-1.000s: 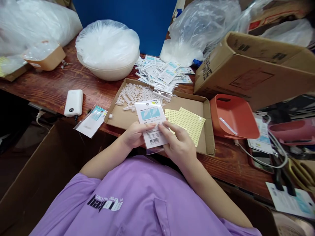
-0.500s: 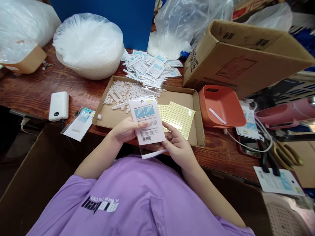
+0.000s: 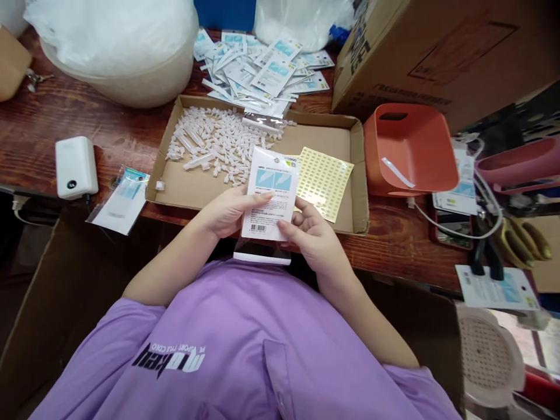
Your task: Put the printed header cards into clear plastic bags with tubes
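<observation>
A printed card in a clear plastic packet (image 3: 270, 201) is held upright in front of my body, its barcode side toward me. My left hand (image 3: 227, 213) grips its left edge with the thumb across the print. On the lower right, my right hand (image 3: 312, 230) pinches the card between thumb and fingers. The packet's clear flap with a white strip hangs below the card. Behind it, a shallow cardboard tray (image 3: 258, 108) bears many small white plastic pieces (image 3: 219, 140) on its left and yellow sticker sheets (image 3: 324, 181) on its right.
Beyond the tray lies a heap of packaged cards (image 3: 262, 67). A big bowl (image 3: 126, 81) with a bag stands at the back left, an orange bin (image 3: 411, 146) and a large carton (image 3: 429, 58) at the right. A power bank (image 3: 76, 167) and another packet (image 3: 122, 201) lie left.
The view has tilted down and closer to the table. The card packet has turned from a leftward lean to nearly straight, and my right thumb now lies on its front.
</observation>
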A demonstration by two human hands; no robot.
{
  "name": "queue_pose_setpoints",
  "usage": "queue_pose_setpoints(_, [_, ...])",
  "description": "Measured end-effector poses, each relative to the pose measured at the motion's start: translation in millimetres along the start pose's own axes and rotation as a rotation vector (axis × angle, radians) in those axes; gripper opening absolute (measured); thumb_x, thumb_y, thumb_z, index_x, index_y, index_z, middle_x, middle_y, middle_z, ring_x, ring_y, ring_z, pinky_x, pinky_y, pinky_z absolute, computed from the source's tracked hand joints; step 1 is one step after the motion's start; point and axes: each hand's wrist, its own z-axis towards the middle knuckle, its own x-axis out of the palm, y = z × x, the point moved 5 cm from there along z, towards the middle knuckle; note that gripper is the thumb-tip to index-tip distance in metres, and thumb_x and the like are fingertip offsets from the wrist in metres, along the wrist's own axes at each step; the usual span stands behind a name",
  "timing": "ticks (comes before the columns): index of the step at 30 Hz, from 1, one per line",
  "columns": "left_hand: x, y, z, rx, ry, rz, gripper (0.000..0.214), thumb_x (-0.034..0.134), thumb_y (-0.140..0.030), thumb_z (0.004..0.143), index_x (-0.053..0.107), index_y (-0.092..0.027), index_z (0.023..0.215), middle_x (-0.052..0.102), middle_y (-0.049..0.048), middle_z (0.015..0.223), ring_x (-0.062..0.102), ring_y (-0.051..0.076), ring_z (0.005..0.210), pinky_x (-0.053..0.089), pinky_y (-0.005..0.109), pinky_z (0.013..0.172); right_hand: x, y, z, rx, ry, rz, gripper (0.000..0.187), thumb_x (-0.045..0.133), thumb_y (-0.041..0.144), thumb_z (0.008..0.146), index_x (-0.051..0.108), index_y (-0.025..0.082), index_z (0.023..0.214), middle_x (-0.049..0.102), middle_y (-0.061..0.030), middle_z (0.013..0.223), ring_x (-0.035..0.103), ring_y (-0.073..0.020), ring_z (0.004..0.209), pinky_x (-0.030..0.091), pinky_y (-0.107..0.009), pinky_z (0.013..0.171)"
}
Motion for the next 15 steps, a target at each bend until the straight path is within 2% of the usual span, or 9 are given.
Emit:
queue_pose_setpoints(3, [-6.0, 6.5, -20.2, 0.063, -0.101, 0.068, 0.040, 0.075, -0.020, 0.071, 0.062, -0.015, 0.108, 0.070, 0.0099, 0.108, 0.067, 0.022, 0.096, 0.053, 0.033, 0.083, -0.8, -5.2, -3.1, -0.037, -0.126, 0.017, 0.064, 0.070, 0.043, 0.075, 0.037, 0.028, 0.129, 0.064, -0.0005, 0.090, 0.066, -0.0168, 0.077, 0.058, -0.031, 0.063])
queue_pose_setpoints(6, [-15.3, 29.6, -42.9, -0.058, -0.153, 0.117, 0.047, 0.077, -0.022, 0.070, 0.059, -0.017, 0.113, 0.070, 0.0093, 0.107, 0.068, 0.018, 0.091, 0.054, 0.025, 0.072, -2.4, -15.7, -7.5, -0.059, -0.154, -0.012, 0.067, 0.072, 0.043, 0.073, 0.037, 0.028, 0.128, 0.062, 0.0031, 0.080, 0.064, -0.0152, 0.071, 0.057, -0.031, 0.063])
queue_pose_setpoints(8, [-22.6, 48.4, -52.2, -0.160, -0.207, 0.116, 0.046, 0.077, -0.022, 0.070, 0.058, -0.016, 0.111, 0.072, 0.0091, 0.099, 0.069, 0.017, 0.081, 0.054, 0.025, 0.068, -3.0, -23.4, -8.5, -0.056, -0.158, -0.055, 0.067, 0.072, 0.044, 0.072, 0.037, 0.028, 0.127, 0.057, 0.0058, 0.073, 0.060, -0.0126, 0.062, 0.055, -0.028, 0.058])
queue_pose_setpoints(10, [-28.0, 63.1, -54.1, -0.200, -0.241, 0.078, 0.042, 0.077, -0.021, 0.069, 0.060, -0.015, 0.107, 0.072, 0.0085, 0.095, 0.069, 0.015, 0.074, 0.055, 0.027, 0.069, -4.7, -29.0, -8.2, -0.090, -0.181, -0.105, 0.068, 0.071, 0.046, 0.073, 0.037, 0.028, 0.128, 0.054, 0.0068, 0.070, 0.056, -0.0112, 0.058, 0.053, -0.027, 0.056])
queue_pose_setpoints(15, [-35.3, 73.5, -44.8, -0.092, -0.180, 0.013, 0.025, 0.074, -0.021, 0.073, 0.070, -0.013, 0.096, 0.070, 0.0096, 0.108, 0.068, 0.017, 0.091, 0.054, 0.029, 0.082, -14.1, -37.3, -9.9, -0.194, -0.155, -0.405, 0.068, 0.066, 0.047, 0.078, 0.034, 0.028, 0.135, 0.054, 0.0062, 0.068, 0.052, -0.0117, 0.055, 0.049, -0.027, 0.053])
